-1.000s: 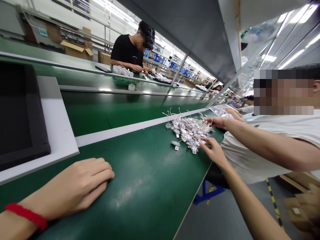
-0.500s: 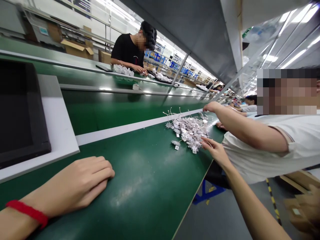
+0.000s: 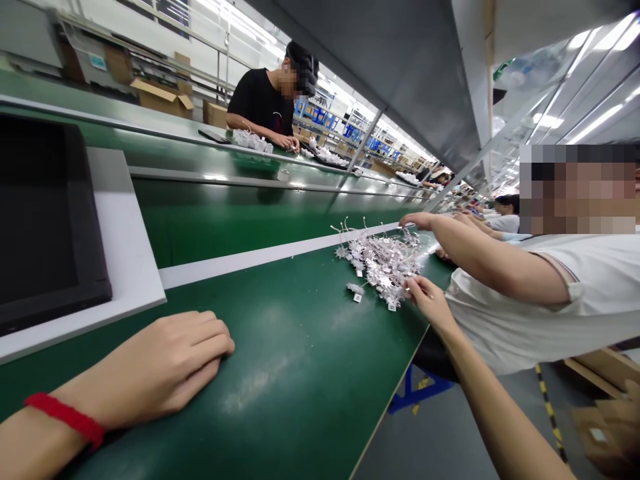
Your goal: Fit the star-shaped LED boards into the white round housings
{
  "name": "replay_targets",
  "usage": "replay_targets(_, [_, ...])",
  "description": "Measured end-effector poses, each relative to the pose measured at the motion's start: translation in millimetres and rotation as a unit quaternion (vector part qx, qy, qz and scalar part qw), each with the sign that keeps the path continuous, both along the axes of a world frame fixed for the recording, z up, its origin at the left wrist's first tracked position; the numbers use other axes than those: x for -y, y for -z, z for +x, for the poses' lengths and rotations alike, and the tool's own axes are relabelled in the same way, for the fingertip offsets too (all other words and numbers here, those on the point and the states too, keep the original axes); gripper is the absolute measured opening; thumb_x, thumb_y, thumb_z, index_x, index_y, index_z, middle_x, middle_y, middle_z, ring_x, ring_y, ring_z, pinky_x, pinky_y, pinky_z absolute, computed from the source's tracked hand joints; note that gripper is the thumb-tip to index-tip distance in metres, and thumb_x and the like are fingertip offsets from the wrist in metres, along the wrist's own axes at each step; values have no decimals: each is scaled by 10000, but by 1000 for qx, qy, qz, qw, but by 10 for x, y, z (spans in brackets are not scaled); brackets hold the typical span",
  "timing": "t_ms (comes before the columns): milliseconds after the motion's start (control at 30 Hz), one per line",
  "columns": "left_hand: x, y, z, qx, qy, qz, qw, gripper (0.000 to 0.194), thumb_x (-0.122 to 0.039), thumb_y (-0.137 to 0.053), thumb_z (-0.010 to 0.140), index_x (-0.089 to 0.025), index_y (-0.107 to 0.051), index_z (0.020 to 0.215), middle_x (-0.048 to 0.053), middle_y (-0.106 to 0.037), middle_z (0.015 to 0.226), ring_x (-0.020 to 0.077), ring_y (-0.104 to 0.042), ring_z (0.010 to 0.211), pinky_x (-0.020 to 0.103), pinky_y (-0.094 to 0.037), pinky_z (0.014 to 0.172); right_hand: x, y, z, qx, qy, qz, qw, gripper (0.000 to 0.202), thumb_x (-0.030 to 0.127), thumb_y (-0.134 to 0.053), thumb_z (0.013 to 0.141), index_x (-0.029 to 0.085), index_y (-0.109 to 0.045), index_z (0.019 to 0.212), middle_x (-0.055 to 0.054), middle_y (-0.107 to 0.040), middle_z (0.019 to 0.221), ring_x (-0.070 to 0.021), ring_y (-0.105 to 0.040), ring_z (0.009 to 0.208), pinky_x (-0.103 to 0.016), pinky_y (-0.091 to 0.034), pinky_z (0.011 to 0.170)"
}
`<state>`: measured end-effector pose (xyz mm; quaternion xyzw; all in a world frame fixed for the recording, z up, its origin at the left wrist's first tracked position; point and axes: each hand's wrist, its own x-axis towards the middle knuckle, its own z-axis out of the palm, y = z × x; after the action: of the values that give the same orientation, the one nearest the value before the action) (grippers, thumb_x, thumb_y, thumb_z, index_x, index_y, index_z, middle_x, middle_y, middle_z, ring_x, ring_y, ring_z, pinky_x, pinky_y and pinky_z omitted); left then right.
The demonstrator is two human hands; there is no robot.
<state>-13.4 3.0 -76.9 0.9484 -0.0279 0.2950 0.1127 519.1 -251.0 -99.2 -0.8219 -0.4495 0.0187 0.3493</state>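
My left hand (image 3: 185, 357), with a red band at the wrist, rests palm down on the green bench (image 3: 280, 360). Its fingers lie loosely together on the surface, their tips partly hidden, and I see nothing held. My right hand (image 3: 427, 300) reaches to the near right edge of a heap of small white wired parts (image 3: 385, 263). Thumb and fingertips are pinched on one of these white wired parts, mostly hidden by the fingers. Small square tags hang from several parts. One white part (image 3: 355, 289) lies apart, left of the heap.
A co-worker's hand (image 3: 416, 220) is at the far side of the heap, close to my right hand. A dark screen or tray in a white frame (image 3: 143, 257) stands at left. A white strip (image 3: 240, 257) runs along the bench. Another person (image 3: 260, 100) works opposite.
My right hand's fingers have closed together at the heap's edge. The co-worker's hand has shifted slightly left and down over the heap. My left hand stays resting; the view has shifted slightly.
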Motion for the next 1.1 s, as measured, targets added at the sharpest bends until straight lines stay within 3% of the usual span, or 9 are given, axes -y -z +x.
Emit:
replay_targets(167, [6, 62, -53, -48, -16, -20, 999, 366, -33, -393, 1067, -217, -700, 988, 4, -698, 922, 162, -629, 784, 301, -469, 726, 121, 68, -90, -43, 19, 14, 999, 284, 413, -691, 1082, 160, -697, 1211, -48, -732, 1071, -165, -717, 826, -325, -640, 725])
replay_targets(333, [13, 113, -65, -56, -16, -34, 998, 373, -45, -369, 1090, -210, -690, 996, 8, -685, 942, 169, -606, 808, 311, -443, 754, 169, -7, -196, -32, 34, 16, 999, 294, 446, -672, 1090, 155, -709, 1120, -18, -719, 966, -144, -687, 742, -298, -615, 680])
replay_targets(567, [16, 108, -71, -65, -21, -39, 997, 379, -45, -358, 1100, -207, -690, 1012, 12, -688, 965, 167, -618, 840, 300, -441, 789, 100, -123, -588, 14, -39, -14, 999, 305, 472, -709, 1057, 180, -723, 1144, -13, -711, 949, -162, -673, 777, -337, -607, 751])
replay_targets(667, [17, 88, -75, -63, -21, -32, 997, 372, -53, -368, 1103, -206, -693, 1009, 12, -692, 964, 168, -620, 839, 297, -445, 789, 36, -108, -688, 24, -50, -22, 998, 259, 447, -728, 1047, 189, -730, 1061, -22, -718, 968, -163, -673, 810, -344, -609, 784])
replay_targets(767, [21, 69, -72, -64, -22, -29, 997, 369, -48, -381, 1096, -208, -702, 1011, 15, -698, 962, 171, -628, 836, 301, -455, 785, -19, -64, -671, 11, -23, -5, 1000, 258, 430, -706, 1065, 178, -719, 1011, -25, -725, 984, -164, -689, 827, -336, -617, 780])
replay_targets(1100, [14, 71, -63, -60, -22, -26, 998, 369, -42, -394, 1080, -210, -713, 996, 20, -709, 951, 177, -639, 820, 302, -478, 766, -203, 70, -494, -148, 76, 63, 984, 307, 461, -661, 1093, 169, -710, 1173, -45, -736, 1052, -164, -711, 809, -319, -636, 714])
